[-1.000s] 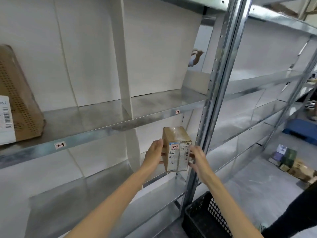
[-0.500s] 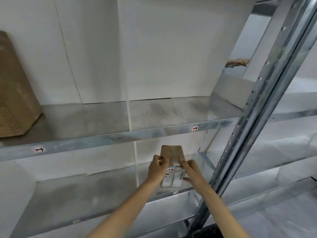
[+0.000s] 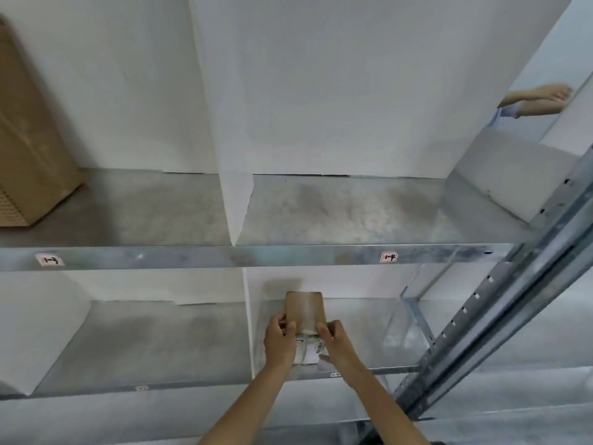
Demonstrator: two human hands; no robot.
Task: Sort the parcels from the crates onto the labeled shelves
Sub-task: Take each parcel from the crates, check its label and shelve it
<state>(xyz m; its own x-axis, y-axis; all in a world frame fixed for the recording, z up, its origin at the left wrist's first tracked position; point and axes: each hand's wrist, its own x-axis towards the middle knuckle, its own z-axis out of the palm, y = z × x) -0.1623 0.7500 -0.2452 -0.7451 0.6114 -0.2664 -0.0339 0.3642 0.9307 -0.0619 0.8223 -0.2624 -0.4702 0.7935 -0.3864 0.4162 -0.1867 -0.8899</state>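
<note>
Two hands, seen from the head camera, grip one small brown parcel: the left hand (image 3: 279, 343) curls round its left side and the right hand (image 3: 337, 343) round its right, both equally near. The parcel (image 3: 305, 311) is at the front of the lower shelf (image 3: 160, 348), just right of a white divider (image 3: 247, 316). Its long axis points away, deeper into the shelf. Its top is plain taped cardboard, and white printed labels on the near end are partly hidden by fingers.

The small brown cardboard parcel (image 3: 305, 308) has glossy clear tape over its top and white paper labels (image 3: 306, 351) on its front. The grey galvanised metal shelves (image 3: 288, 255) look smooth, dully reflective and smudged. The white divider panels (image 3: 205, 91) and the large brown cardboard box (image 3: 29, 155) are matt.
</note>
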